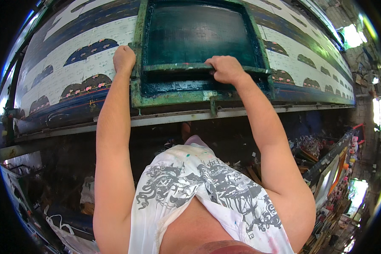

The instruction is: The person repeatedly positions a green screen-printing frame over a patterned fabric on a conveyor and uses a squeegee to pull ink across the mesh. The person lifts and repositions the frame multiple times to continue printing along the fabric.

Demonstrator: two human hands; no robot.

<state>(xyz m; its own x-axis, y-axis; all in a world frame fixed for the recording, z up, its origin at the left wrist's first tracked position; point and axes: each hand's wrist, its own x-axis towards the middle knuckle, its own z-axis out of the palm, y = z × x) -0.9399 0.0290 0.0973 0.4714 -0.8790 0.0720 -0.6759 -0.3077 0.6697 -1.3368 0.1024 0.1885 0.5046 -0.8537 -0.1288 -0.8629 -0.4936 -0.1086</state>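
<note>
A green screen-printing frame (178, 101) lies on a long printing table, its inner screen (199, 34) coated in dark teal ink. A long squeegee (169, 67) crosses the lower part of the screen. My right hand (224, 69) grips the squeegee right of its middle, fingers curled round it. My left hand (124, 58) is closed at the frame's left edge; what its fingers hold there is hidden. White fabric (46, 78) printed with dark dotted shapes stretches out on both sides of the frame.
A metal rail (165, 118) runs along the table's near edge, above a dark floor. Cluttered shelving with boards and small items (334, 169) stands at the lower right. A white bag (63, 228) is at the lower left. Bright openings (357, 194) show in the right wall.
</note>
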